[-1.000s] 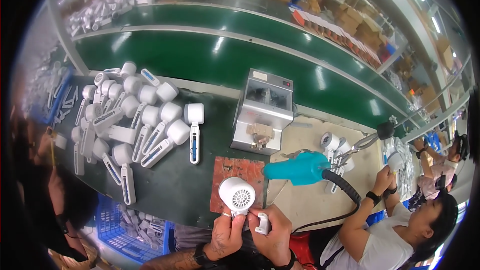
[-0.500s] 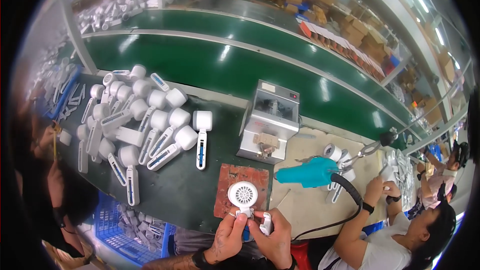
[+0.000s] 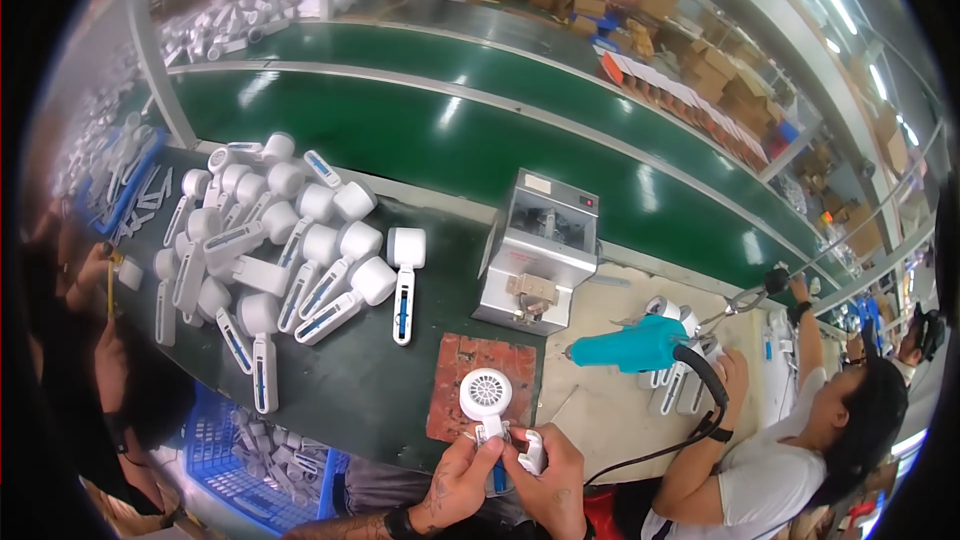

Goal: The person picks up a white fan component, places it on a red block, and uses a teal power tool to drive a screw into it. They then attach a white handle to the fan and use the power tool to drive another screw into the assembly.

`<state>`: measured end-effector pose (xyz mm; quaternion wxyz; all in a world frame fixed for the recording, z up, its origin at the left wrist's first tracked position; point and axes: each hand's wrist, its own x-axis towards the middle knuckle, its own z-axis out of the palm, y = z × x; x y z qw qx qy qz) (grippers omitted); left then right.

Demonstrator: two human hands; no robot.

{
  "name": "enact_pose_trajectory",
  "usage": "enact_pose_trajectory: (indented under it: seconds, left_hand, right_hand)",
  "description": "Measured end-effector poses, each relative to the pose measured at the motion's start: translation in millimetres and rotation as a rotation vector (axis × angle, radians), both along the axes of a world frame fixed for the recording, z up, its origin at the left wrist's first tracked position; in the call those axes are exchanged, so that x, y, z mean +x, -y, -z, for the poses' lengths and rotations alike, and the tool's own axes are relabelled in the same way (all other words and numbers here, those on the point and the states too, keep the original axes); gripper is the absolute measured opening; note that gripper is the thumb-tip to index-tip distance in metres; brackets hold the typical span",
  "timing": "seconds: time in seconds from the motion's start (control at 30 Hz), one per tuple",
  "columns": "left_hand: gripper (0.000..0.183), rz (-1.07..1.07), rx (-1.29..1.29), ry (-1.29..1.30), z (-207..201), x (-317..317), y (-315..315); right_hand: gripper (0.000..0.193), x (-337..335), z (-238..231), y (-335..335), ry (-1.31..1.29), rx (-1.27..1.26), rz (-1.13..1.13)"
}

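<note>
My left hand (image 3: 459,478) is closed round the handle of a white handheld fan (image 3: 486,394). Its round slotted grille faces up over a reddish-brown mat (image 3: 455,372). Tucked in the fingers of my right hand (image 3: 552,483) is a curved white plastic cover (image 3: 533,451), while its thumb and fingertips meet the fan's handle beside my left thumb. A blue part (image 3: 499,478) shows below, between the hands. My fingers hide most of the handle, which looks uncovered near the neck.
Many white fans (image 3: 320,242) lie piled on the dark table at left. A grey metal machine (image 3: 537,252) stands behind the mat. A teal electric screwdriver (image 3: 628,346) hangs at right, its black cable curving down. At right, a co-worker (image 3: 760,470) reaches across. A blue crate (image 3: 225,475) sits below left.
The co-worker's near hand has moved to the fans behind the screwdriver, and the other arm has stretched out toward the conveyor. My hands have barely shifted and keep their hold.
</note>
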<state>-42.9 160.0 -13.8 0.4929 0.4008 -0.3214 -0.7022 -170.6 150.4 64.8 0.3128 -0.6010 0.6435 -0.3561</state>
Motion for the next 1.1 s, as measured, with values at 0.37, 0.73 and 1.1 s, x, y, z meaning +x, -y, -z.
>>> enact_pose_trajectory:
  seconds: [0.37,0.73,1.1]
  left_hand:
    - [0.029,-0.065,0.023,-0.072,1.7,-3.9,-3.9]
    - [0.032,-0.093,-0.208,0.218,-12.7,-0.2,-0.6]
    - [0.029,-0.038,-0.258,0.287,-4.1,1.5,1.9]
  right_hand:
    - [0.033,1.4,6.0,-6.9,-0.086,-0.039,-0.061]
    - [0.025,-5.2,12.7,-7.9,-0.052,-0.089,-0.012]
    - [0.030,-9.5,21.8,-5.7,-0.102,-0.080,-0.032]
